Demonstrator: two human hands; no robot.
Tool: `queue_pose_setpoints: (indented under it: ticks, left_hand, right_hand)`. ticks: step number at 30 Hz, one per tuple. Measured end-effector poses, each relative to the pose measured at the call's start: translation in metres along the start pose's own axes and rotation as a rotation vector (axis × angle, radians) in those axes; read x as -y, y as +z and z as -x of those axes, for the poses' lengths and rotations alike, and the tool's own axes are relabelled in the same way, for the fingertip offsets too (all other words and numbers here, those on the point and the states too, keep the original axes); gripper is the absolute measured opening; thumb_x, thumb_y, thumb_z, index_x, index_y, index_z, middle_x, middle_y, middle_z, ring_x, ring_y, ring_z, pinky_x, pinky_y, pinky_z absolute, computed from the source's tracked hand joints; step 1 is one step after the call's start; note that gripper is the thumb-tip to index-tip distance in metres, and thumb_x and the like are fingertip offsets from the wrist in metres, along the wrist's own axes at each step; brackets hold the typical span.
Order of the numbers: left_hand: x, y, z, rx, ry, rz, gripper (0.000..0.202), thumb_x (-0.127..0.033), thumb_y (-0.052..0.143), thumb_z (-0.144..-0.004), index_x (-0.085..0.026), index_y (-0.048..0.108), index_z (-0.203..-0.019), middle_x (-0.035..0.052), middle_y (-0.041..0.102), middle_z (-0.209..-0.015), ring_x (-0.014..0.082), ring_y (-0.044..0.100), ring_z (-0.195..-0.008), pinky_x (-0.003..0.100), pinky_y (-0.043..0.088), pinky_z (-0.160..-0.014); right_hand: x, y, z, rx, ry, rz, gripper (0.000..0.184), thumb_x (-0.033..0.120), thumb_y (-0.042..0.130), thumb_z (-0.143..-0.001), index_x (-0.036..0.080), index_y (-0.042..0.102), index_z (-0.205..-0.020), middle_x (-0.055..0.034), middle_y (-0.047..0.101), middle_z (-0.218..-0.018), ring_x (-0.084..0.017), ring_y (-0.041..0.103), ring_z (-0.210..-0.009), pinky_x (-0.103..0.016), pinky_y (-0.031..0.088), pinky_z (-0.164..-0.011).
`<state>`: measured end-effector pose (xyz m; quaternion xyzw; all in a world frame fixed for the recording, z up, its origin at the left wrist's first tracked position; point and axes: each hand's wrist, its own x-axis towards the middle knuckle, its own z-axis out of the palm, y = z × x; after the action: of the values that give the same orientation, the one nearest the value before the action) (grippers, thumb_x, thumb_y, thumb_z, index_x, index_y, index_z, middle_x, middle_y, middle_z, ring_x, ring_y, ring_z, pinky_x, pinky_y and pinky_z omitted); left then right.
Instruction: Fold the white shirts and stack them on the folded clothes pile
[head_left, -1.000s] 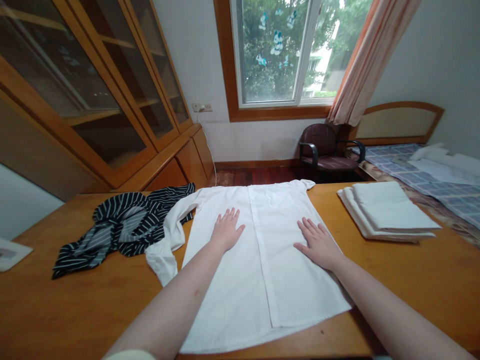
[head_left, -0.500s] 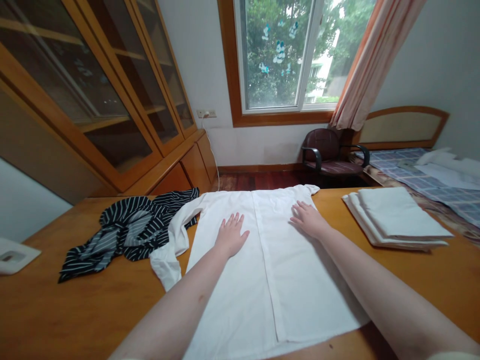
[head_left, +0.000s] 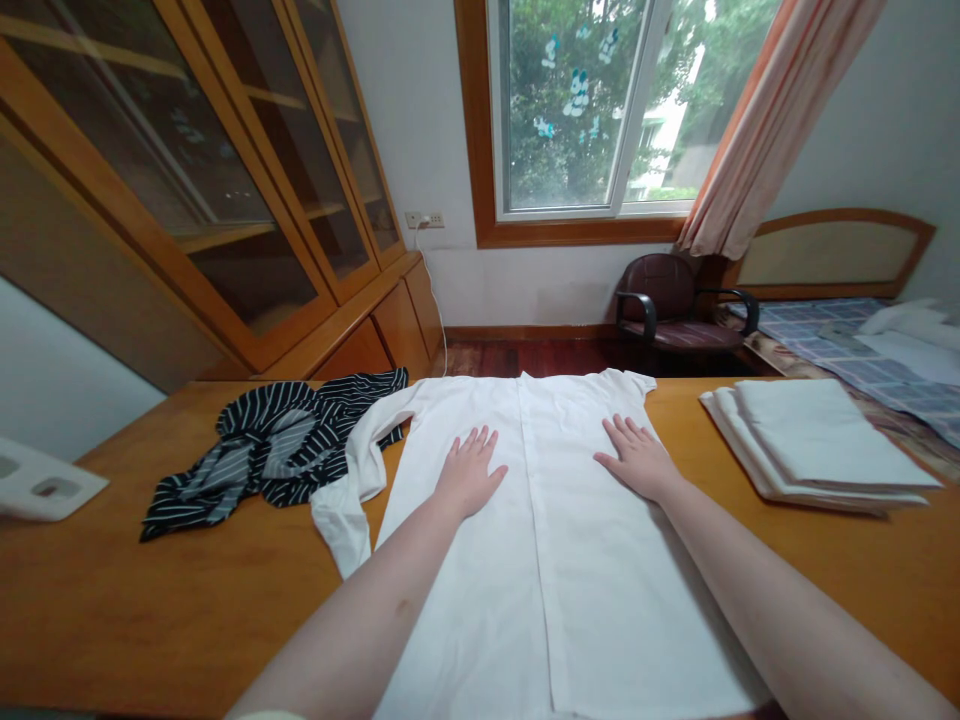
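Observation:
A white button-front shirt (head_left: 517,560) lies spread on the wooden table (head_left: 225,610), its collar end at the far edge. One sleeve bends outward on the left; the right sleeve is mostly out of sight. My left hand (head_left: 470,474) rests flat on the left half of the shirt, fingers spread. On the right half lies my right hand (head_left: 636,458), palm down with its fingers apart. Neither hand grips the fabric. Beside the left sleeve is a crumpled black-and-white striped garment (head_left: 277,445).
A stack of folded white cloth (head_left: 817,440) sits on the table's right side. At the left edge is a white plastic object (head_left: 52,485). Beyond the table stand a glass-door cabinet (head_left: 247,340), an armchair (head_left: 667,300) and a bed (head_left: 847,330).
My right hand has slid a little toward me over the shirt, while my left hand stays nearly in place. The whole view has shifted slightly.

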<state>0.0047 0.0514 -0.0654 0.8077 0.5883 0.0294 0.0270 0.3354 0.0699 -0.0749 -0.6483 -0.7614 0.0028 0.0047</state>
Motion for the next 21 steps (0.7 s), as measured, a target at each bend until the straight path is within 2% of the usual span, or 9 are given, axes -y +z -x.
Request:
queue_pose_setpoints:
  ticks: [21]
  left_hand:
    - [-0.005,-0.004,0.045,0.045,0.017,0.041,0.064,-0.046,0.035,-0.089,-0.021,0.022,-0.147,0.0035,0.019,-0.153,0.0220,0.015,-0.141,0.045,0.012,-0.114]
  right_hand:
    - [0.020,-0.003,0.053,0.005,0.068,-0.023,0.077,0.065,0.027,-0.086,0.018,0.025,-0.147,-0.0088,0.024,-0.152,-0.028,0.018,-0.140,-0.045,0.016,-0.112]
